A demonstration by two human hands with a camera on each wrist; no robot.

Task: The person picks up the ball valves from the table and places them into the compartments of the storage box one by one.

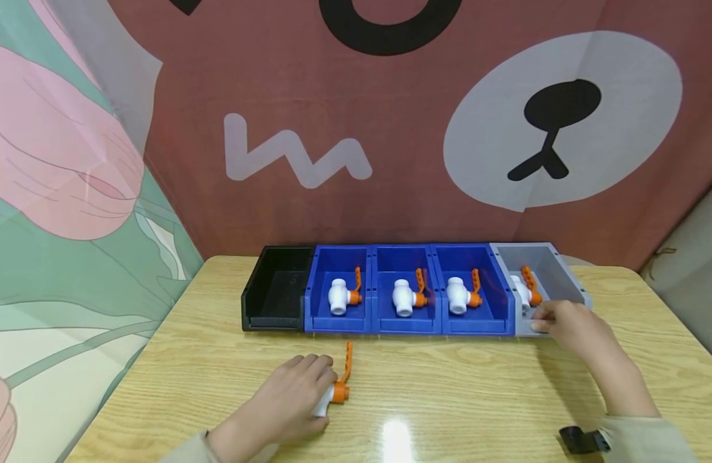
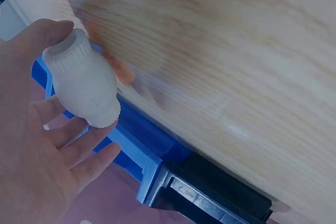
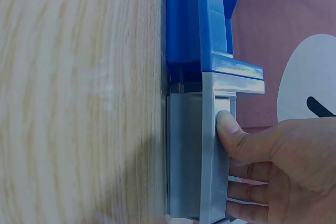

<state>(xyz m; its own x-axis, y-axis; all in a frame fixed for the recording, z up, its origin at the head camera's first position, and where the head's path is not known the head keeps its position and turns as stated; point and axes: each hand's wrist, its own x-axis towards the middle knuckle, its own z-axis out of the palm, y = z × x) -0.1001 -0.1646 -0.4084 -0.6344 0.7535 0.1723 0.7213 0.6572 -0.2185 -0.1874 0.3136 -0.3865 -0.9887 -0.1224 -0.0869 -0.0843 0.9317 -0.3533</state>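
Note:
A white valve with an orange handle (image 1: pixel 348 363) is gripped by my left hand (image 1: pixel 294 395) just above the table. In the left wrist view, the thumb lies at one end of the white valve body (image 2: pixel 86 82) and fingertips touch the other. My right hand (image 1: pixel 575 328) is at the front of the grey bin (image 1: pixel 572 283). Its thumb touches the front lip (image 3: pixel 212 156) in the right wrist view, while the other fingers reach behind the lip, their tips hidden. Another valve (image 1: pixel 523 290) sits inside that bin, close to the fingertips; whether they touch it is unclear.
Left of the grey bin stand three blue bins (image 1: pixel 338 325), each with one white valve (image 1: pixel 403 296) inside. A black bin (image 1: pixel 277 289) ends the row at left. Behind the wooden table (image 1: pixel 448 386) hangs a printed cloth (image 1: pixel 402 128).

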